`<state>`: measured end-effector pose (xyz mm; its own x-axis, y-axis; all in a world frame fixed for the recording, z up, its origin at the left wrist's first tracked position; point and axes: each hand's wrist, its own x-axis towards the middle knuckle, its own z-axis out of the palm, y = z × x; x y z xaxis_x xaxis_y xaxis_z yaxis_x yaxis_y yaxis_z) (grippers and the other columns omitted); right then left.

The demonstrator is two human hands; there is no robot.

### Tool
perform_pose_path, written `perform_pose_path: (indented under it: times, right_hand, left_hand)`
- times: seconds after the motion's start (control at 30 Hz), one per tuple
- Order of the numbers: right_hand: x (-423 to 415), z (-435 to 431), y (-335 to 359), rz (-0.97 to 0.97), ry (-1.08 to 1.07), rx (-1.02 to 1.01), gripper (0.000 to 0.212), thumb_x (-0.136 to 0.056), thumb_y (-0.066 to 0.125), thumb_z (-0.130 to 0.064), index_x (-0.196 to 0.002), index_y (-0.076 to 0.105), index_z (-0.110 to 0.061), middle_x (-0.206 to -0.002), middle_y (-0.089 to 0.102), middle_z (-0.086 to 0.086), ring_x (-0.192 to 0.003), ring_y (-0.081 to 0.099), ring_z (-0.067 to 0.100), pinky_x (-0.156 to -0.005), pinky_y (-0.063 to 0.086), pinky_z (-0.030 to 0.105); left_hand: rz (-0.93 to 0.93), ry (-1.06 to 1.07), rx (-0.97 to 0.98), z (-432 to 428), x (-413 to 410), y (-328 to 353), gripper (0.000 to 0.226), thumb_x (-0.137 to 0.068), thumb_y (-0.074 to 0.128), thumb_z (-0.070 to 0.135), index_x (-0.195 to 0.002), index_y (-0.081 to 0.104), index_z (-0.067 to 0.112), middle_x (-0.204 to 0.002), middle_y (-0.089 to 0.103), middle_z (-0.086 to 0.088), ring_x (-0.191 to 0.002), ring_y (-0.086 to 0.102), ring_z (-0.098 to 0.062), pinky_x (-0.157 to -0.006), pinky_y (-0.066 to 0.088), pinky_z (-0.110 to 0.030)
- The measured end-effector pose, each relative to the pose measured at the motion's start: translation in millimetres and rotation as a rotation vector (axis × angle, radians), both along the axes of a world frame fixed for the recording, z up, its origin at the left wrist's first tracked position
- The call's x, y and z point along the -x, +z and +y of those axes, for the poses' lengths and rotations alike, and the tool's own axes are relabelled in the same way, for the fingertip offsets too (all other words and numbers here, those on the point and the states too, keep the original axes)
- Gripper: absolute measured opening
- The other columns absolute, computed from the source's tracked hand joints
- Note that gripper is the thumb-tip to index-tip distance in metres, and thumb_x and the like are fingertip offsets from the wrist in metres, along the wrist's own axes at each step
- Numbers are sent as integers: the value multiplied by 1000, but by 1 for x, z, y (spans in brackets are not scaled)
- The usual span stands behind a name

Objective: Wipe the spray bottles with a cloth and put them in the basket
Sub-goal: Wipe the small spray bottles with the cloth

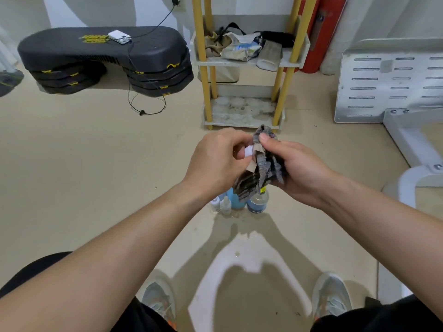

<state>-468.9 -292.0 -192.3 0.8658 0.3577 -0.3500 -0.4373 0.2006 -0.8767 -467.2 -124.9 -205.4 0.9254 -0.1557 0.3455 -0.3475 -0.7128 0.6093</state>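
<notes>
Your left hand (215, 156) pinches the little white bottle (248, 151) steady so your right hand (297, 168), clutching the bunched cloth (261, 171), can rub round it. Other bottles (257, 203) sit on the floor underneath; no basket visible.

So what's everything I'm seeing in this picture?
cloth: one, grey striped, held mid-frame
white item: one, mostly hidden, beside cloth
bottles: three, white, clear, blue, floor below hands
spray can: one, silver-blue, beside bottles
shelf rack: one, yellow posts, centre back
step platform: one, black, back left
power bank: one, white, atop platform
fire extinguisher: one, red, behind rack
metal panel: one, perforated, grey, right
shoes: two, grey, bottom
left hand: holds white item
right hand: grips cloth
</notes>
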Motion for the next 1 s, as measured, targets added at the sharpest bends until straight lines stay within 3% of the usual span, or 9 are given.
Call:
perform_pose_path:
  times: [0.17,0.4,0.53,0.67,0.73,0.87,1.0]
  right_hand:
    - [-7,2,4,4,-94,-113,38,-102,54,-27,-115,67,6,-94,74,17,-76,73,22,-62,57,25]
    - [-16,3,9,19,-215,-134,30,-98,60,-21,-105,69,7,-90,73,20,-74,72,25,-62,58,28]
    - [-13,9,11,12,-303,-136,27,-100,59,-22,-100,68,4,-82,73,17,-66,72,22,-56,57,26]
    - [-13,9,13,10,-413,-79,31,-98,63,-28,-99,70,2,-89,73,20,-69,71,27,-55,56,28]
    - [-13,10,13,12,-448,-63,37,-98,64,-31,-106,69,5,-97,72,24,-75,71,31,-55,57,30]
    - [-13,12,19,-5,-454,-132,38,-99,60,-30,-114,66,5,-97,72,22,-72,73,25,-55,57,29]
    - [-16,10,27,-19,-380,-295,35,-102,55,-28,-114,64,4,-102,73,21,-83,75,26,-65,60,32]
  left_hand:
    - [-58,98,209,-8,-2,-7,22,-80,78,14,-101,77,22,-95,62,4,-87,63,-14,-81,54,-33]
    - [-83,192,322,-12,-8,-3,16,-73,86,15,-82,73,16,-78,65,13,-72,59,-2,-69,46,-14]
    - [-111,205,381,-18,-3,-5,11,-77,85,20,-84,78,18,-83,71,13,-80,64,-3,-73,47,-15]
    - [-162,151,206,-21,4,-6,28,-82,78,21,-109,79,19,-110,74,11,-102,68,-5,-92,52,-21]
    - [-113,129,189,-21,5,-5,36,-83,75,16,-119,76,22,-118,71,12,-109,65,-6,-98,50,-21]
    - [136,89,406,-21,6,0,44,-86,77,6,-125,72,25,-115,60,7,-107,62,-9,-96,49,-19]
    - [279,42,643,-18,5,11,42,-90,72,2,-127,71,22,-113,72,4,-103,70,-16,-95,56,-30]
